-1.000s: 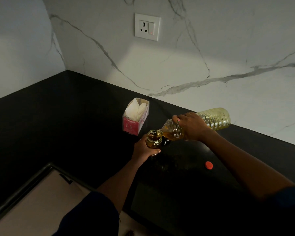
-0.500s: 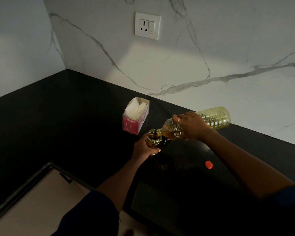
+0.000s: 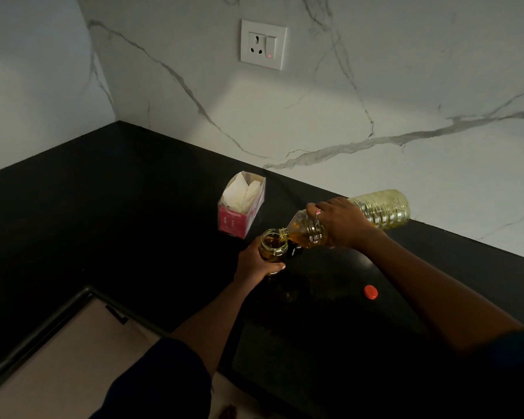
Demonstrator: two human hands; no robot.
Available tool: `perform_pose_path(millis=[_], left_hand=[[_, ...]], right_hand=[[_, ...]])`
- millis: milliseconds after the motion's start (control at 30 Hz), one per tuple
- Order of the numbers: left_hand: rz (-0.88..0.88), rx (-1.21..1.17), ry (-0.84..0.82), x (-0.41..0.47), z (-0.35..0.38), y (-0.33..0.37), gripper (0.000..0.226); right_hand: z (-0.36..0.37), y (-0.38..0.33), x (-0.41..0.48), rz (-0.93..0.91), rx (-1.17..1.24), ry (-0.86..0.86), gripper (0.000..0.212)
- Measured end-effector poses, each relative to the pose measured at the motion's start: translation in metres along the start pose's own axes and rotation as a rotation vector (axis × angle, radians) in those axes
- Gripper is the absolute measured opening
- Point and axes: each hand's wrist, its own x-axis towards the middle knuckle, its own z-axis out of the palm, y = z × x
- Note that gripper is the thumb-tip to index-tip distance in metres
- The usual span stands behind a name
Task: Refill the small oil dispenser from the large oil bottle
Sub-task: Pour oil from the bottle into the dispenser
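A pink tissue box (image 3: 241,206) sits on the black counter (image 3: 103,207) below a wall socket (image 3: 263,44).

Left hand (image 3: 256,261) and right hand (image 3: 344,223) both curled closed, arms extended.

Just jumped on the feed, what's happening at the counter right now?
A person is topping up a small oil dispenser from a large oil bottle. The right hand holds the bottle tipped nearly flat, its mouth at the dispenser's open rim. The left hand grips the dispenser on the black counter. Amber oil already sits inside it. The red cap lies loose on the counter, and a pink tissue box stands behind.
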Motion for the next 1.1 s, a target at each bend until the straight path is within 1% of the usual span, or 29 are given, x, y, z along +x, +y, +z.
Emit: perform_pose_path(millis=[467,1100], left_hand=[[0.032,0.011,0.009,0.0005,0.0001,-0.0021,0.072],[0.011,0.024,0.005,0.0025,0.0016,-0.0030,0.075]], right_hand=[[0.0025,0.0004,0.0022,0.003,-0.010,0.000,0.090],[-0.0002,0.0002,0.0019,-0.010,0.001,-0.003,0.087]])
